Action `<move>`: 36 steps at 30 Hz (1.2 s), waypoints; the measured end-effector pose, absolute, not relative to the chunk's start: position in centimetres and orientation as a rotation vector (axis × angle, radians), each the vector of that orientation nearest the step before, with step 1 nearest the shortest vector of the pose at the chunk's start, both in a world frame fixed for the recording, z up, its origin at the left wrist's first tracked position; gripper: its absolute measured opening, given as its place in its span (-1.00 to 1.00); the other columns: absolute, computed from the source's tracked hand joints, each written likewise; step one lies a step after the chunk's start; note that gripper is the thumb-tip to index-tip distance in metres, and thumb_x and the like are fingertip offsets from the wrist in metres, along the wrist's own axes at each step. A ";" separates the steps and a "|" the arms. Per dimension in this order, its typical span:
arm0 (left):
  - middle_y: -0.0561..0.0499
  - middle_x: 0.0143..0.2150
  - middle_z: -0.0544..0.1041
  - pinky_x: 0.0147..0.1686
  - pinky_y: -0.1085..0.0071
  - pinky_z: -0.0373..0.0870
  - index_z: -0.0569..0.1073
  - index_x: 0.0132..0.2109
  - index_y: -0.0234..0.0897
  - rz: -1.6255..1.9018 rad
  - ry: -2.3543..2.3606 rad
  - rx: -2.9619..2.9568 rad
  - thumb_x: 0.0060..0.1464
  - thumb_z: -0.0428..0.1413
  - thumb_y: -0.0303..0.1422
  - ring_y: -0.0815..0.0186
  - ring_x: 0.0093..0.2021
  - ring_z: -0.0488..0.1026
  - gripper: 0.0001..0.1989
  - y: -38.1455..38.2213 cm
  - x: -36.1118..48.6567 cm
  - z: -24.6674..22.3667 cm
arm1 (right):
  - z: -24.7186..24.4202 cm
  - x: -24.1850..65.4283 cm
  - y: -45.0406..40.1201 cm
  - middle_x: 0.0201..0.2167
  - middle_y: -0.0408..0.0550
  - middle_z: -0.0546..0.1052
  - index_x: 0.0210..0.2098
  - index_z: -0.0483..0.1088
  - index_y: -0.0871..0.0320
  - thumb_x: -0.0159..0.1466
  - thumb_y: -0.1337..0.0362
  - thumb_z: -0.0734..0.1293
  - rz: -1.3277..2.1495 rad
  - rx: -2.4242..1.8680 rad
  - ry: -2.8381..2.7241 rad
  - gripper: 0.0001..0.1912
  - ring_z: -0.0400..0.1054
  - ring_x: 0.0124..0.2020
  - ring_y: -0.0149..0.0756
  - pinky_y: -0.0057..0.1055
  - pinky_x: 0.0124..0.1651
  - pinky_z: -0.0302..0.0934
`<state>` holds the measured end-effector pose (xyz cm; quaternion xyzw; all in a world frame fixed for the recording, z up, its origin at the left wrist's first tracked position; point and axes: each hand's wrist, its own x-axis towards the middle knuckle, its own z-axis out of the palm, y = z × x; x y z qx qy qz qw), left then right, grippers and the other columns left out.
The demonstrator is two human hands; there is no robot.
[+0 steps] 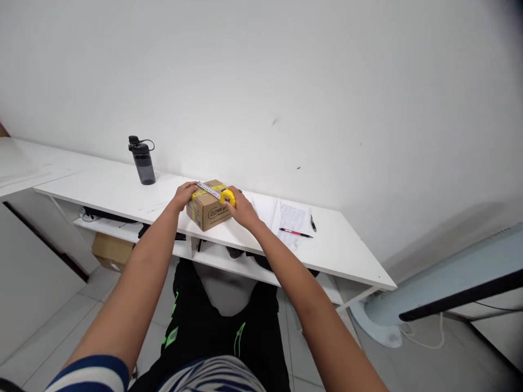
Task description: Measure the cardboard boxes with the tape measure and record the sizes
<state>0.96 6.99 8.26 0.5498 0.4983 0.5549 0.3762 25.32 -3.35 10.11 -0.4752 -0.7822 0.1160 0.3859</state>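
Note:
A small brown cardboard box (200, 214) with yellow packing tape and black printing sits on the white desk. Across its top runs the pulled-out blade (208, 189) of a yellow tape measure (227, 197). My right hand (244, 210) is closed around the tape measure's case at the box's right side. At the left edge of the box, my left hand (185, 195) has its fingers closed at the end of the blade, touching the box. The fingertips of both hands are partly hidden.
A dark water bottle (144, 163) stands on the desk (343, 245) to the left. Right of the box lie printed papers (295, 216), a red-and-black pen (296, 233) and a small black object (313, 223). Another carton (111, 250) is below the desk. A wall rises behind.

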 end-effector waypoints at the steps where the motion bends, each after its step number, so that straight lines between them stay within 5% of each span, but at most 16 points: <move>1: -0.12 0.01 0.55 -0.03 0.29 0.37 0.49 0.05 -0.43 1.423 1.275 1.407 0.06 0.13 -0.29 0.26 -0.12 0.44 -0.57 6.9 1.0 8.4 | 10.2 25.3 -3.3 0.08 0.09 0.43 0.27 0.13 0.06 0.31 0.14 0.22 0.289 -1.215 -2.004 -0.45 0.35 0.03 -0.07 -0.15 0.06 0.24; 10: -0.19 -0.06 0.59 -0.07 0.20 0.40 0.55 -0.05 -0.36 1.526 1.198 1.355 -0.12 0.20 -0.20 0.11 -0.12 0.50 -0.52 6.5 0.3 7.8 | 12.1 22.9 1.6 0.10 0.14 0.45 0.27 0.12 0.17 0.31 0.06 0.24 0.133 -1.164 -2.090 -0.40 0.36 0.08 -0.05 -0.10 0.14 0.18; 17: -0.14 -0.01 0.58 -0.05 0.24 0.41 0.52 0.03 -0.30 1.472 1.104 1.370 -0.06 0.21 -0.14 0.11 -0.05 0.52 -0.48 5.6 -0.7 6.8 | 11.9 16.1 6.8 0.19 0.16 0.36 0.33 0.03 0.13 0.28 0.11 0.27 0.304 -1.077 -2.156 -0.31 0.31 0.14 -0.11 -0.17 0.17 0.17; 22: -0.09 -0.07 0.58 -0.10 0.26 0.42 0.43 0.13 -0.26 1.508 0.980 1.277 -0.06 0.25 -0.09 0.15 -0.10 0.52 -0.38 5.2 -1.6 5.8 | 12.7 16.1 7.4 0.05 0.10 0.47 0.38 -0.08 0.07 0.22 0.02 0.34 0.538 -1.115 -2.008 -0.14 0.40 0.02 -0.06 -0.10 0.11 0.22; 29: -0.10 0.06 0.53 -0.05 0.26 0.45 0.40 0.12 -0.20 1.605 0.819 1.008 -0.06 0.28 -0.10 0.19 -0.08 0.53 -0.40 3.0 -5.1 2.6 | 15.3 18.3 6.7 0.01 -0.01 0.47 0.13 0.22 0.03 0.06 -0.06 0.46 0.962 -0.786 -1.660 -0.28 0.40 -0.03 -0.20 -0.26 0.00 0.35; 36: -0.10 0.32 0.34 0.26 0.19 0.19 0.38 0.25 -0.21 1.616 1.334 1.370 0.21 -0.06 0.06 0.08 0.29 0.28 -0.39 0.4 -8.8 1.3 | 12.7 14.2 5.1 0.02 -0.08 0.46 0.09 0.21 0.01 0.06 -0.06 0.47 1.289 -0.558 -1.548 -0.31 0.37 0.02 -0.25 -0.30 0.09 0.31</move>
